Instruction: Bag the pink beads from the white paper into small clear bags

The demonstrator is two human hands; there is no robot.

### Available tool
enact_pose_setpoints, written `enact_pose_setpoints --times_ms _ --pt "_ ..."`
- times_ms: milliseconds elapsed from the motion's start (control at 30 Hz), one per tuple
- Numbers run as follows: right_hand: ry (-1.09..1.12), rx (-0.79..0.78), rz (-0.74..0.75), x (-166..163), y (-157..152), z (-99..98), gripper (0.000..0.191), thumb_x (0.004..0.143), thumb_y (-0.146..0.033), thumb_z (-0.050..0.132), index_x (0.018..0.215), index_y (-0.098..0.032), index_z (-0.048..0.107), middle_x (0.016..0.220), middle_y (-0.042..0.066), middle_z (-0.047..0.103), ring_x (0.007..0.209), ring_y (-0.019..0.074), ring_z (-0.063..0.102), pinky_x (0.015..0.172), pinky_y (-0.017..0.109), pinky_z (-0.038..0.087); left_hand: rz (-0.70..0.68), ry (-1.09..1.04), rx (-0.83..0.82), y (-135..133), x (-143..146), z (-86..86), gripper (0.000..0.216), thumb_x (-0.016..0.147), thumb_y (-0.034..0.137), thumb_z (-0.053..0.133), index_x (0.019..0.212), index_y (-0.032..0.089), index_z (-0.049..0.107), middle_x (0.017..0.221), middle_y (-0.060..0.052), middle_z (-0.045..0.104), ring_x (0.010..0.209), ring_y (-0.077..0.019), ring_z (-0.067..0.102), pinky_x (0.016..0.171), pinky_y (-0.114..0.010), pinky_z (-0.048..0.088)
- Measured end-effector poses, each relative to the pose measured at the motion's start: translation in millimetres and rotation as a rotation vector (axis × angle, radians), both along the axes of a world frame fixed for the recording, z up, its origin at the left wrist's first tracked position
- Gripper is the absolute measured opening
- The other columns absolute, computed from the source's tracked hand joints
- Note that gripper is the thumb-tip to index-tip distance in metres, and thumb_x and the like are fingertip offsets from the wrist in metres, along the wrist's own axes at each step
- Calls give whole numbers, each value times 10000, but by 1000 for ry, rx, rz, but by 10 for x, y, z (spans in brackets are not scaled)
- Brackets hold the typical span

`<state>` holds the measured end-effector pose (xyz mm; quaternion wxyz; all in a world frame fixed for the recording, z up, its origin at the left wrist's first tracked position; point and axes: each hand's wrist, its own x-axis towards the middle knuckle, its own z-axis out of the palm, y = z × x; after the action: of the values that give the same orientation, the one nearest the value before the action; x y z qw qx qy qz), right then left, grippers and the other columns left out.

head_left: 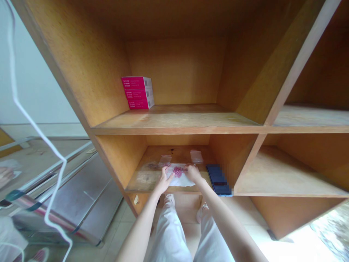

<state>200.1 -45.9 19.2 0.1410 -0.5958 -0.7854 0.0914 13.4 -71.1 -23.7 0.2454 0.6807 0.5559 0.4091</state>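
Note:
Both my hands reach into the lower left compartment of a wooden shelf unit (177,129). My left hand (164,179) and my right hand (192,172) lie either side of a small heap of pink beads (177,171) on a white sheet (182,179). Each hand's fingers pinch at the sheet's far edge beside the beads. What the fingertips grip is too small to make out. Two small clear plastic bags (165,159) (196,156) lie behind the sheet on the shelf board.
A dark phone (218,179) lies at the right of the same compartment. Three stacked pink boxes (137,92) stand on the shelf above. A white cable (32,127) hangs at the left. A glass-topped metal frame (62,189) lies on the floor beside the shelf.

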Motion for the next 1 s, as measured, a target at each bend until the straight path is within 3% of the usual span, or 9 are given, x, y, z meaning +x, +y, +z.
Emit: enact_pose_setpoints --times_ms 200,333,567,767,1000 --pt "42 44 -11 16 39 -72 196 800 -178 461 749 -140 647 876 101 643 802 176 584 702 231 374 -11 -2 15 9 -9 -25 474 790 467 430 1150 193 290 1199 -129 476 1136 -197 450 960 -370 329" --pt "96 106 -21 -32 55 -10 182 793 -183 469 736 -129 633 856 105 631 797 168 567 709 230 370 -14 -5 10 15 -11 -32 476 788 468 436 1151 196 292 1189 -126 481 1121 -201 462 952 -373 337" --pt "332 259 237 -347 68 184 157 763 -177 505 713 -169 653 818 54 639 813 155 540 741 232 361 -8 -5 -21 25 -12 -43 484 784 466 443 1154 196 289 1186 -135 473 1085 -210 484 921 -382 361" --pt "421 182 391 -466 85 155 294 784 -143 448 528 -135 591 563 20 586 538 94 471 571 196 335 -10 -24 -2 -4 6 1 438 780 415 467 1129 203 307 1157 -120 500 1061 -205 503 903 -375 375" --pt "438 32 344 -412 62 142 255 738 -133 445 518 -114 572 496 -9 524 475 70 373 472 187 254 -13 15 -4 -20 11 36 413 781 429 456 1103 210 320 1121 -105 513 1011 -197 527 875 -363 392"
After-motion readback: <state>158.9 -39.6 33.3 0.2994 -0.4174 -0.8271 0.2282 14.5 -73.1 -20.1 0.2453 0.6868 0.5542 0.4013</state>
